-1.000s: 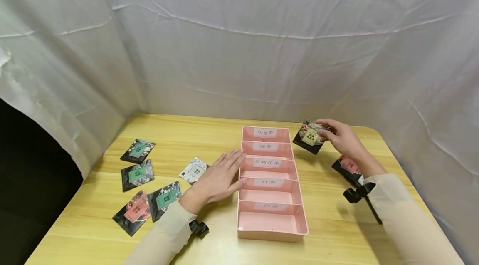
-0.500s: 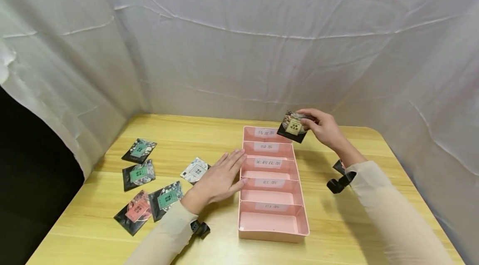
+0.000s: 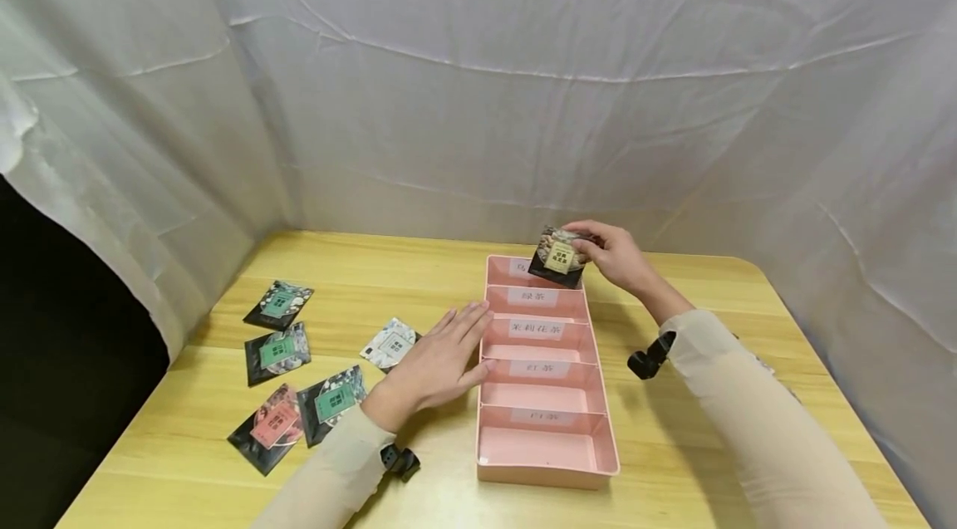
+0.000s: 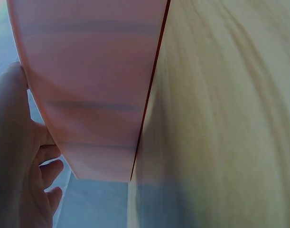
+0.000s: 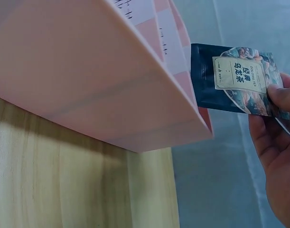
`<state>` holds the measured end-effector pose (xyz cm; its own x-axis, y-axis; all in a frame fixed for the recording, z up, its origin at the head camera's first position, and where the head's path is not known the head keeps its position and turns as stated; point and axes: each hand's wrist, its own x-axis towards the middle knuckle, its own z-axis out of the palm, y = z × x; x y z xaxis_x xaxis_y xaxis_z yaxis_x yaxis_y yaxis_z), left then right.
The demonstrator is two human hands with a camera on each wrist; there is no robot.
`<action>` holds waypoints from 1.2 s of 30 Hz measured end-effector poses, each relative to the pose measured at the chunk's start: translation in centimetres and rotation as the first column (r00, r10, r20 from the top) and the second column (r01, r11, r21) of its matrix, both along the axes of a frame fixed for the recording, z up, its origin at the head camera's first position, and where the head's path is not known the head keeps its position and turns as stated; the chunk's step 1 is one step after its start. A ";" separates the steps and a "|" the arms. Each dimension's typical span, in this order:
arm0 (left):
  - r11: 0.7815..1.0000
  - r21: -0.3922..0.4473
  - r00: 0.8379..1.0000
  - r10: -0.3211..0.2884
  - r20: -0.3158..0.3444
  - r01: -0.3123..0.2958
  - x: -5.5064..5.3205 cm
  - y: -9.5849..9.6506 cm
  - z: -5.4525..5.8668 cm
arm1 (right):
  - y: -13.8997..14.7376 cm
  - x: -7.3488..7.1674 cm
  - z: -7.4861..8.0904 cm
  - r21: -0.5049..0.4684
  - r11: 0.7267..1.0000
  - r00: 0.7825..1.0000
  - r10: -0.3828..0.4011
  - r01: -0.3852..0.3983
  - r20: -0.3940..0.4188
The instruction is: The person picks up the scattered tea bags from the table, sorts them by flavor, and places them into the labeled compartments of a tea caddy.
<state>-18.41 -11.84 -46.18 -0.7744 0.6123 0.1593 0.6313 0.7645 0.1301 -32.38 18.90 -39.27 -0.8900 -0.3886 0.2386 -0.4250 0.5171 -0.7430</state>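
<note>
My right hand (image 3: 615,257) pinches a black tea sachet with a pale yellow label (image 3: 559,257) by its edge. It hangs over the farthest compartment of the pink divided box (image 3: 548,475); in the right wrist view the sachet (image 5: 239,78) reads "Oolong tea" and its lower end is at the box rim. Against the box's left wall rests my left hand (image 3: 441,359), its fingers extended and touching the rim. The left wrist view shows the fingertips on the rim of the pink wall (image 4: 88,85). White paper labels (image 3: 536,328) with handwriting mark the compartments.
Left of the box lie several sachets: green-labelled ones (image 3: 278,303), a red-labelled one (image 3: 267,428), and a white one (image 3: 390,344) partly behind my left hand. More packets on the right are mostly hidden by my right sleeve (image 3: 755,396). A pale curtain (image 3: 478,139) closes off the table's back.
My right hand has carried the oolong sachet leftward from beside the box to above its far compartment. My left hand has stayed at the box's left rim.
</note>
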 end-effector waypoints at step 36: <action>1.000 0.010 1.000 -0.007 -0.007 0.007 -0.2 0.3 0.2 | 2.4 1.4 -1.0 0.305 0.952 0.988 0.060 -0.013 -0.145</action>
